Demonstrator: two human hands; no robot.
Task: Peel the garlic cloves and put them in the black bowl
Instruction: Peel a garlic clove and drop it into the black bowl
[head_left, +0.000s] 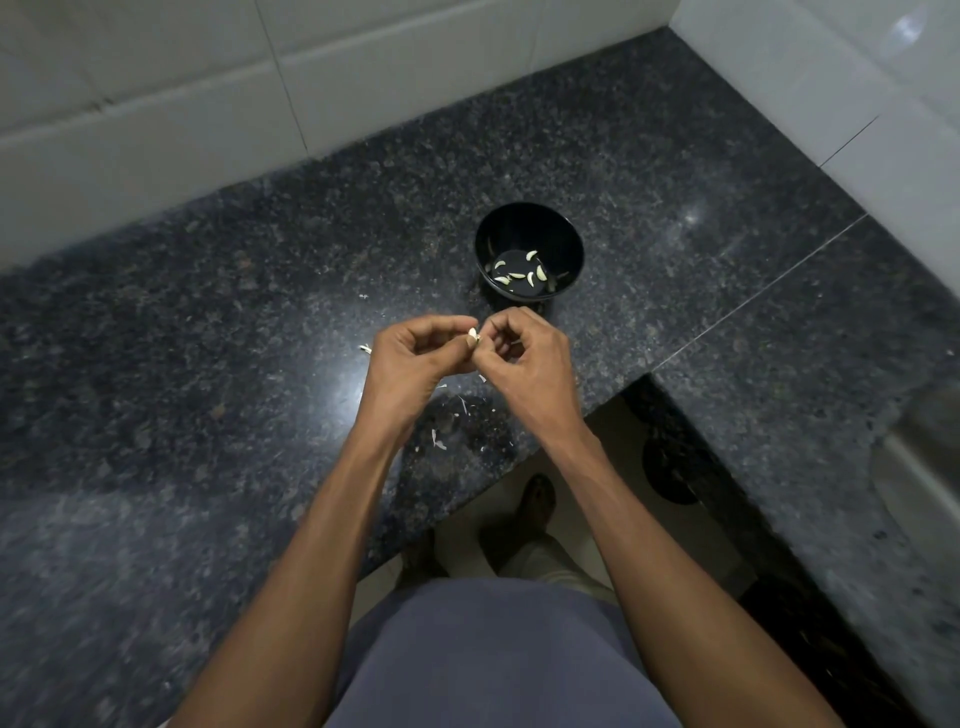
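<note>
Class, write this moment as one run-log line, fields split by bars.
step: peeling | both hands: left hand, right hand pinch garlic clove | black bowl: holds peeled cloves | countertop: skin scraps

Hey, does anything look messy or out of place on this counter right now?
Only peel scraps scattered on the granite counter beneath the hands, as expected from peeling. The black bowl stands upright with peeled cloves inside. Nothing looks spilled or damaged.

The black bowl (530, 249) stands at 12 o'clock from the hands (467, 358), with bare desk (208, 338) between them. Tiled walls (208, 104) close 11 and 2 o'clock; peel scraps (439, 441) lie at 6 o'clock.
</note>
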